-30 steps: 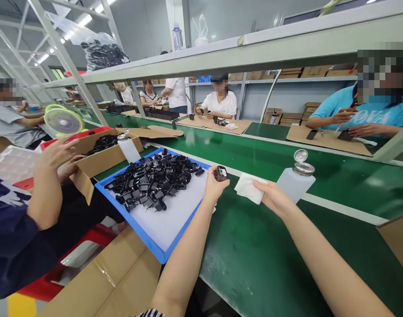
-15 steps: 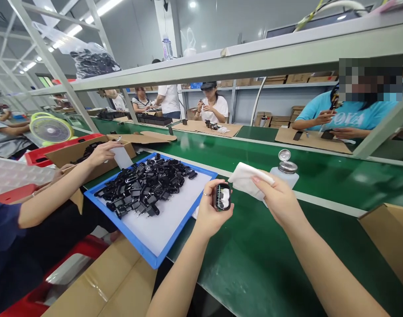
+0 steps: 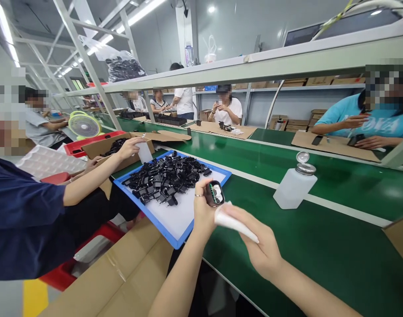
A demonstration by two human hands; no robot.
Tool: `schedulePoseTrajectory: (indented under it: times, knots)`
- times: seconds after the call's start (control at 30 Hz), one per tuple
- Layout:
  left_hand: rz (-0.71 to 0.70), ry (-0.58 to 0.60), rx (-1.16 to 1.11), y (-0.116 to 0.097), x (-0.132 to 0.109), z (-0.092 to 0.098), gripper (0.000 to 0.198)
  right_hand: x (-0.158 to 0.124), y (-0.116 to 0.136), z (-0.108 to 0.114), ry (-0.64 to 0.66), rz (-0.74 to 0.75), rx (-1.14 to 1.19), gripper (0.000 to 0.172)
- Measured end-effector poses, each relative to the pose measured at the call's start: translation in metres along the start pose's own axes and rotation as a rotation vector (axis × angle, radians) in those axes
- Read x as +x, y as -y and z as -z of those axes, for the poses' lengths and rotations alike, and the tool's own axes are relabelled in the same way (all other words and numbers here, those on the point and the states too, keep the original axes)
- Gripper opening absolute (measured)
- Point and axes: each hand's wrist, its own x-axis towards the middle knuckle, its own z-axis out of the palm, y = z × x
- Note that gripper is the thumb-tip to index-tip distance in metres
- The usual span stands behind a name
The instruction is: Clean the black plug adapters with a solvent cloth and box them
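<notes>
Left hand: our left hand [image 3: 203,200] has its grip closed on a black plug [image 3: 215,193], held up with its face toward us, above the right side of the tray
Right hand: our right hand [image 3: 259,244] is closed on a white wipe [image 3: 236,223], folded to a narrow strip, its tip just beside the black plug
How far: we have one black plug in hand, and a large heap of black plugs [image 3: 164,178] lies on the white sheet of a blue tray [image 3: 145,215]; we cannot make out any finished pieces set apart
Edges: the blue tray's near corner sits at the edge of the green conveyor belt [image 3: 287,248], and a pale strip [image 3: 320,202] runs along the belt behind our hands
Room: green belt stretches to our right, past a dispenser bottle [image 3: 295,187] with a metal top, standing well clear of the wipe
Beside us: a co-worker's hand [image 3: 130,147] reaches over a cardboard box [image 3: 97,152] holding more black plugs, near a second dispenser bottle [image 3: 144,152]
Across the belt: other people sit working at cardboard sheets, and a fan [image 3: 84,125] stands further along
</notes>
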Motion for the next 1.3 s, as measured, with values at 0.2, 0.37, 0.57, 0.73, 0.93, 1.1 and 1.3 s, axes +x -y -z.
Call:
schedulePoseTrajectory:
  times: [0.2,0.37,0.57,0.73,0.93,1.1,1.3]
  knots:
    - [0.072,0.09,0.127,0.011,-0.01,0.016,0.04,0.014,0.02,0.032,0.216,-0.497,0.295,0.023]
    - [0.423,0.348,0.187,0.025,-0.044,0.021,0.036,0.023,-0.031,0.058,0.465,-0.833,0.068,0.027]
    - [0.49,0.478,0.121,0.041,-0.068,0.022,0.052,0.047,-0.101,0.043,0.577,-0.657,-0.684,0.028]
    - [0.548,0.445,0.067,0.039,-0.067,0.022,0.045,0.1,-0.117,-0.016,0.496,-0.375,-0.725,0.037]
    - [0.629,0.424,0.203,0.04,-0.066,0.017,0.041,0.137,-0.142,-0.073,0.507,-0.205,-0.614,0.044]
    - [0.624,0.443,0.226,0.041,-0.065,0.018,0.04,0.148,-0.153,-0.072,0.381,-0.283,-0.468,0.019]
    - [0.594,0.437,0.245,0.042,-0.067,0.017,0.039,0.137,-0.123,-0.055,0.23,-0.541,-0.216,0.025]
